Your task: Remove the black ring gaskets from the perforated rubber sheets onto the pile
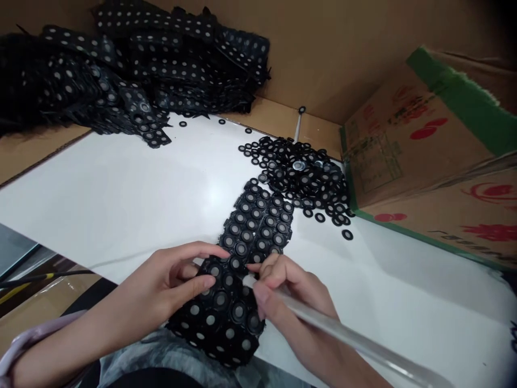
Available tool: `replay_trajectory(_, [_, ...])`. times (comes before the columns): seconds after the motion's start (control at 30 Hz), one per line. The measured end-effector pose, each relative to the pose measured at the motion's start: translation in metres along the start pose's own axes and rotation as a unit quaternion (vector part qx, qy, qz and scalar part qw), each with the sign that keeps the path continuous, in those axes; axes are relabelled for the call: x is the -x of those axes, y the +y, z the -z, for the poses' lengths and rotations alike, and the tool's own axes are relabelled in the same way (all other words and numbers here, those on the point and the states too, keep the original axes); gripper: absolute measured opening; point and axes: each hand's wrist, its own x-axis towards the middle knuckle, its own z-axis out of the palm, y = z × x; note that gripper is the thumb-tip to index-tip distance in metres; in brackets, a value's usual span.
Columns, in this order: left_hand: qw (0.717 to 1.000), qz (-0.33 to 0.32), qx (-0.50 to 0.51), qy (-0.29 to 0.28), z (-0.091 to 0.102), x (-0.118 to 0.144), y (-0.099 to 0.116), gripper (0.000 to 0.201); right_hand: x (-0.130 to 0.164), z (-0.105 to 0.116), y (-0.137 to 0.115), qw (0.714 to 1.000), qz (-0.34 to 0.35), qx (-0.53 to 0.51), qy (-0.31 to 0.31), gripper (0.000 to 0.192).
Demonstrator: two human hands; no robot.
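A black molded rubber sheet (258, 213) with rows of raised rings and pale grey round centres runs from the white tabletop down over its near edge. My left hand (173, 280) grips the sheet's left side, thumb on top and index finger stretched along it, the other fingers partly hidden. In my right hand (283, 285) is a long translucent white rod (347, 331), pinched like a pen. Its blunt white tip touches or almost touches the sheet between the rings. Beyond the sheet lies a heap of loose black rubber rings (307, 178).
Dotted black sheets (181, 59) are piled at the back left. A printed cardboard box (428, 151) with green edges stands at the right. A thin white stick (298, 126) with a ring at its top rises behind the heap. Cardboard walls (315, 48) enclose the white table (161, 188).
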Motion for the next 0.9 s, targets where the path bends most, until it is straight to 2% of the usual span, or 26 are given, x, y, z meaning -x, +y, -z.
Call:
replay_trajectory(0.1, [0.998, 0.046, 0.032, -0.025, -0.002, 0.007, 0.001, 0.038, 0.002, -0.005, -0.001, 0.997, 0.049, 0.057, -0.019, 0.015])
replay_trajectory(0.2, [0.997, 0.067, 0.025, -0.025, -0.004, 0.011, 0.003, 0.044, 0.003, -0.008, -0.002, 0.991, 0.082, 0.104, -0.026, 0.012])
replay_trajectory(0.33, [0.997, 0.067, 0.009, -0.022, -0.004, 0.012, 0.003, 0.046, 0.003, -0.013, 0.002, 0.981, 0.113, 0.157, -0.011, 0.011])
replay_trajectory(0.57, [0.998, 0.047, 0.037, -0.017, -0.006, 0.011, -0.002, 0.043, 0.001, -0.019, 0.003, 0.969, 0.139, 0.202, 0.012, 0.012])
replay_trajectory(0.67, [0.999, 0.018, 0.046, -0.021, -0.009, 0.01, -0.005, 0.039, -0.003, -0.031, 0.01, 0.955, 0.193, 0.215, 0.063, 0.015])
replay_trajectory(0.77, [0.998, -0.004, 0.065, -0.019, -0.013, 0.01, -0.007, 0.038, -0.006, -0.048, 0.022, 0.928, 0.252, 0.24, 0.136, 0.018])
replay_trajectory(0.83, [0.997, -0.002, 0.074, -0.023, -0.014, 0.011, -0.007, 0.042, -0.008, -0.054, 0.026, 0.924, 0.25, 0.251, 0.142, 0.019])
replay_trajectory(0.9, [0.996, 0.001, 0.079, -0.031, -0.014, 0.012, -0.007, 0.048, -0.008, -0.05, 0.022, 0.93, 0.24, 0.236, 0.144, 0.018])
